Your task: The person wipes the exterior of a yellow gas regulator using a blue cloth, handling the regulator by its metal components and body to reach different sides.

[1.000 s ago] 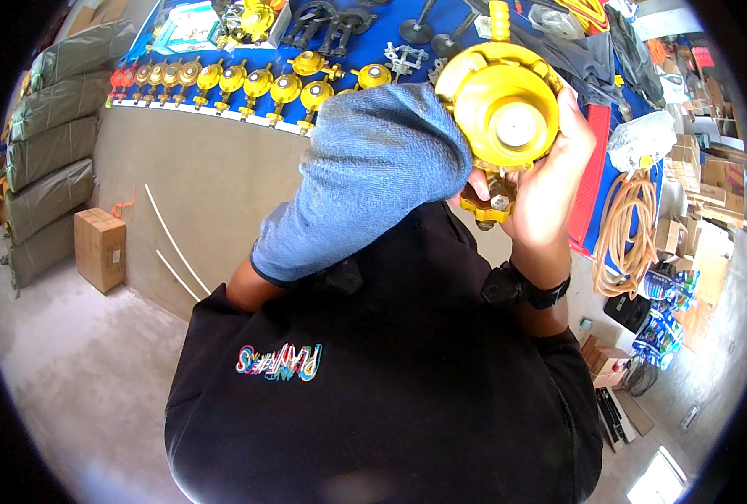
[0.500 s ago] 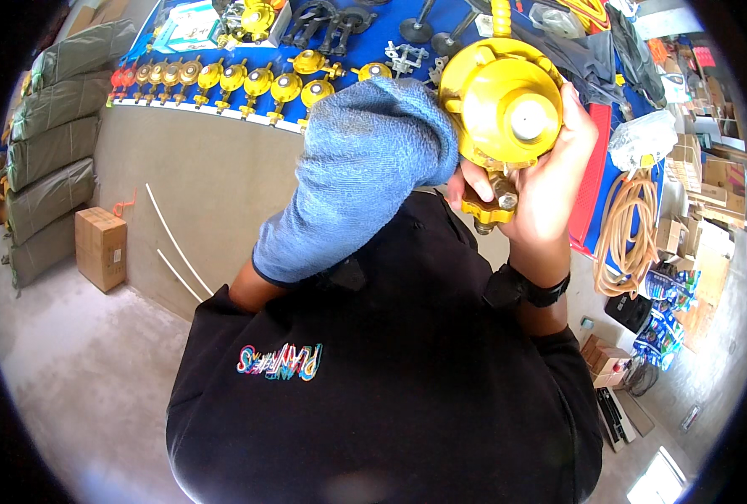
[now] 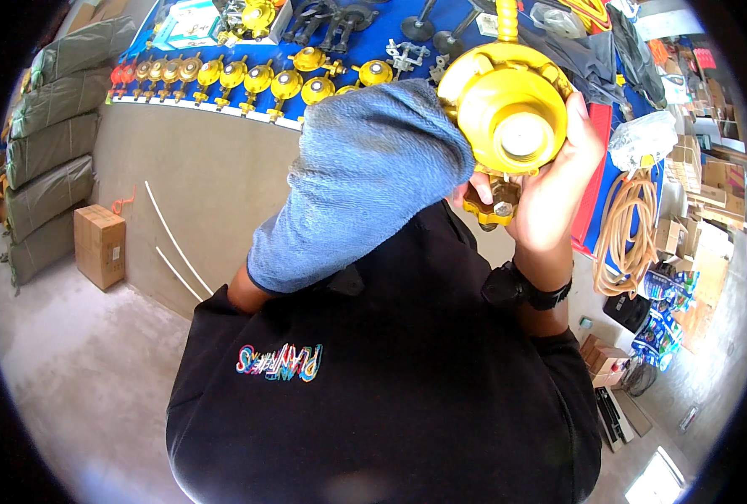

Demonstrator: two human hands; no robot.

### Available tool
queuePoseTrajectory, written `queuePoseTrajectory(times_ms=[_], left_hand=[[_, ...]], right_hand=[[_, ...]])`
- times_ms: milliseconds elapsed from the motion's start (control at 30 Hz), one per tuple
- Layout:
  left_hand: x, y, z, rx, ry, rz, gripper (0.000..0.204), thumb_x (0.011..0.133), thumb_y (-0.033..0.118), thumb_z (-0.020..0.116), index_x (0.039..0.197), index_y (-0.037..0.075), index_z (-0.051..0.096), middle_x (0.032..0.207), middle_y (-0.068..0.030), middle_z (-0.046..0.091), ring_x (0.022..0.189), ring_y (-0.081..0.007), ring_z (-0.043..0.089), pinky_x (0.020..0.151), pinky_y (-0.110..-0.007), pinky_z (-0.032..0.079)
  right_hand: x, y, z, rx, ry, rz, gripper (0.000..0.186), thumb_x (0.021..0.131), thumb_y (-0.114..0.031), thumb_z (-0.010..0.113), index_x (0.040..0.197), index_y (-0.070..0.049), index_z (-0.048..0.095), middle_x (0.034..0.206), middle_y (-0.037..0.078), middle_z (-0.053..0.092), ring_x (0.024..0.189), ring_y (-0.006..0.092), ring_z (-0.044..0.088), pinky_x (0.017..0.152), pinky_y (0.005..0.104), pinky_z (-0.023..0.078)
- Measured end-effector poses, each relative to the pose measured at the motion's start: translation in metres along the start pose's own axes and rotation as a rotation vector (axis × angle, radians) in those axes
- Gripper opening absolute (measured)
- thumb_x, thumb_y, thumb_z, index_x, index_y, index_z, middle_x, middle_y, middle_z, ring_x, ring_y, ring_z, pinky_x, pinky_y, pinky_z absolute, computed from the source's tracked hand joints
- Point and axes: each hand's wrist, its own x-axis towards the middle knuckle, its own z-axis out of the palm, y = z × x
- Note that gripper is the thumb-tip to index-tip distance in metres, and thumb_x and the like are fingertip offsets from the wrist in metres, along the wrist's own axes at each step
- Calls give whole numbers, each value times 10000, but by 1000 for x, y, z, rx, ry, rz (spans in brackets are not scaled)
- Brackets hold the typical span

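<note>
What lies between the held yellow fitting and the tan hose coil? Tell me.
In the head view, the right hand, then a red strip and some blue tabletop, separate the yellow fitting from the hose coil.

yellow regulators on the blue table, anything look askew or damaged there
One looks askew: the sideways regulator, behind the right part of the front row. Its fitting points right, while those in the row mostly point toward the near edge of the blue table. No clear damage shows at this size.
</note>
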Motion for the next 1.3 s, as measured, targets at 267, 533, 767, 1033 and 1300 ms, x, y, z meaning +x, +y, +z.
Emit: queuePoseTrajectory(times_ms=[267, 533, 767, 1033, 1300], left_hand=[[-4, 7, -10, -271, 184, -118, 239, 766, 281, 726, 956, 138, 735, 971, -74, 691, 899, -276, 653, 815, -369, 524], [-11, -9, -5, -193, 108, -83, 242, 735, 170, 752, 965, 99, 732, 958, -67, 693, 912, -243, 670, 816, -365, 541], [-5, -9, -14, -376, 176, -127, 210, 743, 157, 706, 933, 66, 706, 907, -65, 675, 814, -222, 671, 685, -342, 546], [4, -17, -25, -28, 25, 156, 238, 706, 148, 735, 927, 62, 720, 904, -62, 682, 806, -220, 684, 647, -329, 560], [8, -12, -24, 253, -42, 216, 268, 676, 139, 760, 930, 60, 732, 904, -59, 688, 800, -220, 695, 622, -318, 574]], right_hand=[[2, 2, -2, 215, -131, 63, 750, 976, -639, 244, 1114, 2, 608, 783, 110, 667, 463, 195, 549, 442, 364, 530], [2, -7, 3, 158, -58, 154, 710, 1010, -587, 210, 1120, 24, 555, 757, 149, 642, 338, 197, 434, 349, 382, 459], [4, -7, -14, 33, -146, 258, 729, 979, -624, 268, 1116, 27, 567, 718, 151, 644, 327, 201, 442, 352, 371, 476], [-1, -10, -21, -252, -141, 238, 710, 1004, -585, 254, 1092, 33, 590, 685, 138, 646, 361, 178, 503, 357, 310, 467], [0, -9, -18, -249, -122, 259, 530, 1021, -522, 377, 1029, -52, 622, 715, 48, 621, 477, 129, 535, 476, 269, 478]])
